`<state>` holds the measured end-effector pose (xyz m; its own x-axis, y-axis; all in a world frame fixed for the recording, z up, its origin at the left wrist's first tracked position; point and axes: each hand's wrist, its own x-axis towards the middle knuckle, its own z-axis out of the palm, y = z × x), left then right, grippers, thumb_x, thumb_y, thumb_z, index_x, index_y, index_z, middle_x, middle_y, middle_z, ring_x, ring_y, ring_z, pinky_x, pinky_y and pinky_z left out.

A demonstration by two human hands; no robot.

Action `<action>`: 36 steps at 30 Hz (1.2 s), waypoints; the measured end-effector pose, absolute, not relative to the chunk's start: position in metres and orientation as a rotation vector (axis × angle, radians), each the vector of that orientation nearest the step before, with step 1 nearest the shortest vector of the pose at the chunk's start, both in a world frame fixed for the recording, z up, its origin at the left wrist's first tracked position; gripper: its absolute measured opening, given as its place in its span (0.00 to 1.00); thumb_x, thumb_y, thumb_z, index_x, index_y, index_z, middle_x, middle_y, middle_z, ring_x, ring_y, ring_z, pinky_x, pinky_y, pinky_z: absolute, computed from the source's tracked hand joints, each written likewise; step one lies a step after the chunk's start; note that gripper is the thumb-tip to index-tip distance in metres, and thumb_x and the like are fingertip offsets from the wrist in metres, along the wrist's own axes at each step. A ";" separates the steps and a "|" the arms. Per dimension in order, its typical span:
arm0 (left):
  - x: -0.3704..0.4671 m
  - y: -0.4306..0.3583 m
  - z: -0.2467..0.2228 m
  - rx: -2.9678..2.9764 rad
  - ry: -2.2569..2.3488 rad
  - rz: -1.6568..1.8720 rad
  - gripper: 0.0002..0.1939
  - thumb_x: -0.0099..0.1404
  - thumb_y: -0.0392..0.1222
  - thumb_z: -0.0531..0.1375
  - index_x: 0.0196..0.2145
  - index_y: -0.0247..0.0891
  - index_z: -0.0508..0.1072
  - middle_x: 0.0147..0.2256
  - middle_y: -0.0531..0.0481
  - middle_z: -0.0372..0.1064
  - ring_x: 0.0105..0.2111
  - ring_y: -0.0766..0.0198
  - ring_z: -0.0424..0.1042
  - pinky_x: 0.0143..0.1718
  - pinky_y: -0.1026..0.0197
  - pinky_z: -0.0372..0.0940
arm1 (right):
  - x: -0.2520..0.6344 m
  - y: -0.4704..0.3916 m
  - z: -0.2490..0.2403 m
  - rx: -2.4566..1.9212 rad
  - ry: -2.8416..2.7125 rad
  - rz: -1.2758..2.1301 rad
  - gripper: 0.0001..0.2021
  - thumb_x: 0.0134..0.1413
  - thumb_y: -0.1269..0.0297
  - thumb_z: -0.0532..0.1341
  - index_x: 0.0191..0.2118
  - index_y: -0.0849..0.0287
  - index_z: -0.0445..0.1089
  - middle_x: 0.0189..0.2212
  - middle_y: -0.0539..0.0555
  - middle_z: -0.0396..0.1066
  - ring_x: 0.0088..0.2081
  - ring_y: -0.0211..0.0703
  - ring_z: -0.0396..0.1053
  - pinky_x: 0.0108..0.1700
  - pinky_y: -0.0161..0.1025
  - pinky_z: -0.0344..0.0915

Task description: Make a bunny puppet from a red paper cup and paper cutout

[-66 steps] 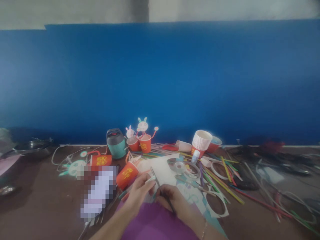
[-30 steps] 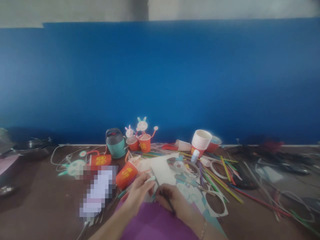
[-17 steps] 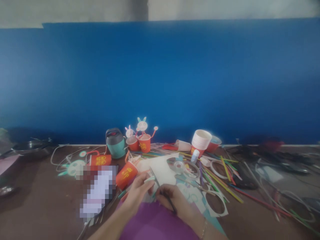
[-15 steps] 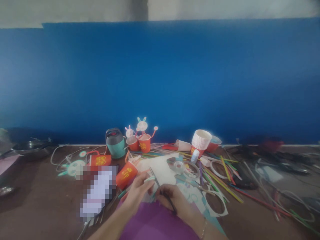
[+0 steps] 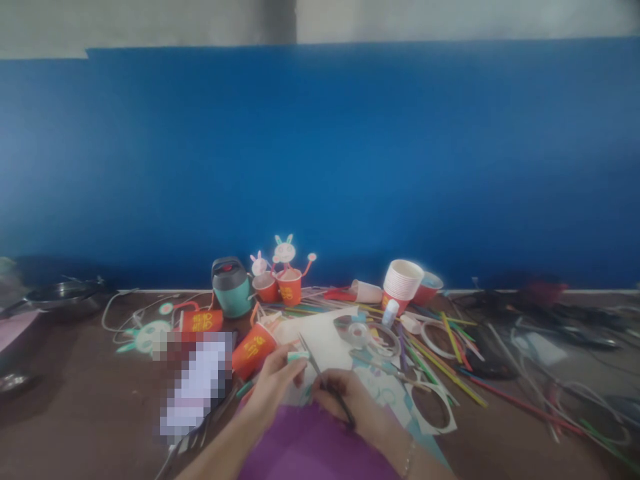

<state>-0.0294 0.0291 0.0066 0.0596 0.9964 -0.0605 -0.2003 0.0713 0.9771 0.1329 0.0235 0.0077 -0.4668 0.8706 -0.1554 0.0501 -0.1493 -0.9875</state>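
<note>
A red cup lay tilted on the counter; beside it the left hand pinched a small white-and-green piece. Dark scissors, blades close by, were gripped in the right hand; farther right lay a holed white sheet.

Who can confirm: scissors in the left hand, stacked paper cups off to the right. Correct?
Not quite: the head view shows the scissors in the right hand. The stacked paper cups are off to the right, as you said.
</note>
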 end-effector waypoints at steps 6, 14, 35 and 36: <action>-0.029 0.029 0.008 1.004 1.062 1.220 0.14 0.54 0.49 0.64 0.23 0.37 0.65 0.18 0.57 0.58 0.21 0.69 0.56 0.26 0.66 0.53 | 0.134 0.024 0.010 -0.992 -1.376 1.824 0.24 0.39 0.47 0.68 0.34 0.54 0.55 0.12 0.35 0.52 0.13 0.27 0.41 0.15 0.28 0.41; -0.028 0.028 0.008 0.994 1.061 1.272 0.15 0.54 0.49 0.64 0.23 0.37 0.65 0.18 0.56 0.59 0.22 0.68 0.56 0.26 0.65 0.53 | 0.134 0.024 0.002 -0.965 -1.348 1.846 0.27 0.39 0.46 0.68 0.32 0.52 0.48 0.11 0.33 0.51 0.13 0.26 0.40 0.15 0.27 0.40; -0.026 0.028 0.013 1.126 1.139 1.256 0.19 0.55 0.55 0.63 0.22 0.37 0.67 0.19 0.54 0.61 0.23 0.67 0.58 0.28 0.65 0.55 | 0.133 0.026 0.002 -0.917 -1.368 1.840 0.27 0.39 0.44 0.67 0.31 0.52 0.50 0.11 0.34 0.51 0.13 0.26 0.40 0.16 0.28 0.39; -0.026 0.028 0.013 1.123 1.131 1.256 0.18 0.55 0.55 0.63 0.22 0.36 0.67 0.19 0.54 0.61 0.23 0.67 0.58 0.27 0.65 0.55 | 0.133 0.026 0.002 -0.932 -1.370 1.839 0.27 0.39 0.44 0.67 0.31 0.53 0.50 0.11 0.34 0.51 0.13 0.26 0.41 0.16 0.28 0.39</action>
